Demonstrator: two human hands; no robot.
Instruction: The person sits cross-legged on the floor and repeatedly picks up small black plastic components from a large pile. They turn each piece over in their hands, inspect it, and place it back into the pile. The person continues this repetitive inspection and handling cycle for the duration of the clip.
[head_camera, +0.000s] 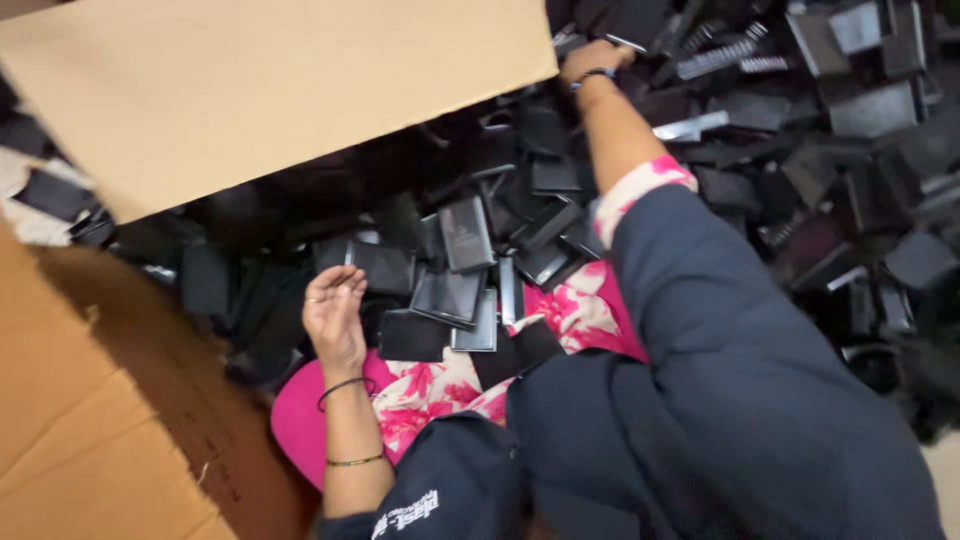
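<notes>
Her left hand (335, 315) rests loosely open on the near black cases (450, 260), while the right hand (592, 62) reaches far, pinching a flat case (628, 42).

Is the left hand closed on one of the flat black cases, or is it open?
Open. The left hand lies with loosely curled fingers at the near edge of the pile of flat black rectangular cases, gripping nothing.
</notes>
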